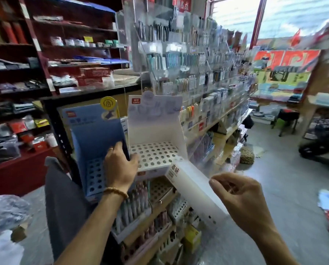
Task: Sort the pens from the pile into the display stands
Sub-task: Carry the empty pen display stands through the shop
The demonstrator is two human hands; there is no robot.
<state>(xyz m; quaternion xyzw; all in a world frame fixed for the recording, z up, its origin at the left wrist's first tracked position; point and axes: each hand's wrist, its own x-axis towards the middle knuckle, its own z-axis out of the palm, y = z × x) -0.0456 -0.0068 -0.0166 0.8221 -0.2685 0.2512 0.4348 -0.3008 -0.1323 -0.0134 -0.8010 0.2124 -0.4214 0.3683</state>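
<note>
Shop shelves behind, the left hand [119, 169] gripped two upright stands [154, 138]; right hand's [242, 199] fingers curled loosely, beside a slanted white box [194, 186].

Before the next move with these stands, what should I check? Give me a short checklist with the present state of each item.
1. Left hand grips the blue stand and the white stand together: ok.
2. White stand's holes free of pens: ok.
3. Blue stand's visible holes free: ok.
4. Right hand has a firm hold of the white box: cannot tell.
5. Pile of pens in view: not ok.
</note>
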